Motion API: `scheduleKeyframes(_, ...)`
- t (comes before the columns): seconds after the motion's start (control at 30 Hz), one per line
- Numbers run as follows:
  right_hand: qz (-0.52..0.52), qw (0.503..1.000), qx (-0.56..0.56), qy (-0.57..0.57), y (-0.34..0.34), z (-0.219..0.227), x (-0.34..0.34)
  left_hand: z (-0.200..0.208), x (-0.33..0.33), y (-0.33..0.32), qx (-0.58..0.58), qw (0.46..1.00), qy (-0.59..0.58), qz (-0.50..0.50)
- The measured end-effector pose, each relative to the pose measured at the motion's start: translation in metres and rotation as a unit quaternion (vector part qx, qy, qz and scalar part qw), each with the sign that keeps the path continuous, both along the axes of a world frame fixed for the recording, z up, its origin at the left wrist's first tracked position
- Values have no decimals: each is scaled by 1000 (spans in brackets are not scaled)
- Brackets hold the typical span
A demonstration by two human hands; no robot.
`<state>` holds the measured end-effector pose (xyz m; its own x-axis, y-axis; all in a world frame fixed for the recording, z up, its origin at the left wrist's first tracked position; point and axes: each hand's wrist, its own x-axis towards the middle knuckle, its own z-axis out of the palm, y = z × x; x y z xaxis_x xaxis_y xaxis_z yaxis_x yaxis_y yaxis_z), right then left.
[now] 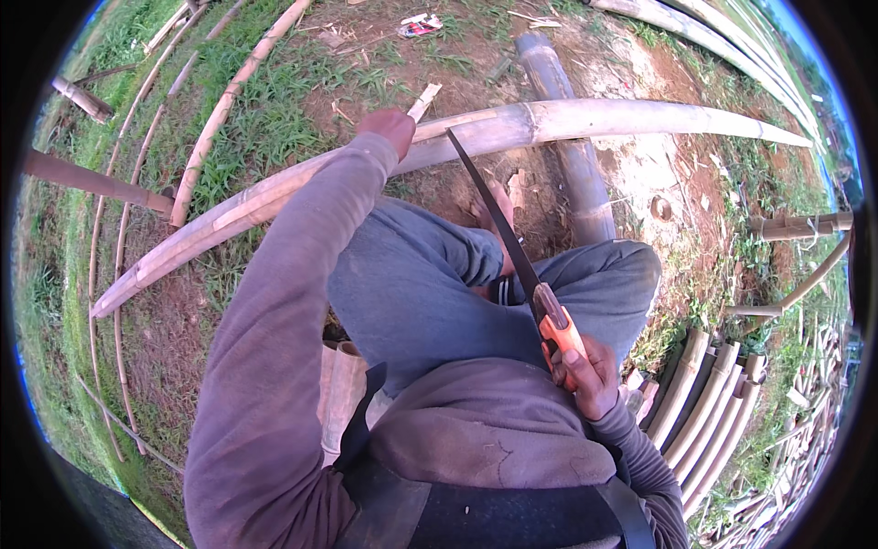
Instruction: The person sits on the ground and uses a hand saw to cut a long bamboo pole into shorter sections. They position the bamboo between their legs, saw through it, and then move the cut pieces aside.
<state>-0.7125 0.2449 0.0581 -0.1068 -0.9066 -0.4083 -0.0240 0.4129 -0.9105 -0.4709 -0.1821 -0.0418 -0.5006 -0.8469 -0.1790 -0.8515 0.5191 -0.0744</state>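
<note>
A hand saw point(498, 220) with a long dark blade and an orange handle is gripped by my right hand point(594, 377) near my right hip. Its blade slants up and forward over my legs, and the tip lies at the near edge of a long bamboo pole point(604, 119) in front of me. My left hand point(389, 130) reaches forward to that pole, fingers closed. Out of it sticks a short pale piece of split bamboo point(426, 101). Most of the left fingers are hidden behind the back of the hand.
The pole rests across a thick grey bamboo log point(585, 188). Several cut bamboo lengths point(709, 403) are stacked at my right. Thin bamboo poles point(229, 101) lie on the grass at the left; more long poles point(732, 46) lie at the far right. A bamboo stake point(805, 226) stands right.
</note>
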Motion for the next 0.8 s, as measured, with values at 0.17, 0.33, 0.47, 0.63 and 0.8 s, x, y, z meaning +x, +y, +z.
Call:
scheduleKeyframes(0.17,-1,1000,-5,10,-8,2,3,-5,3,-4,4,1000,2,6)
scheduleKeyframes(0.33,9,999,-24,22,3,-6,1,15,-7,4,35,999,-14,39)
scheduleKeyframes(0.47,10,1000,-9,24,-9,-3,0,2,-1,0,23,999,-11,38)
scheduleKeyframes(0.63,-61,998,-13,-3,26,28,-19,8,18,9,0,1000,29,10)
scheduleKeyframes(0.8,-185,966,-175,55,51,9,-47,18,75,20,35,995,11,-88)
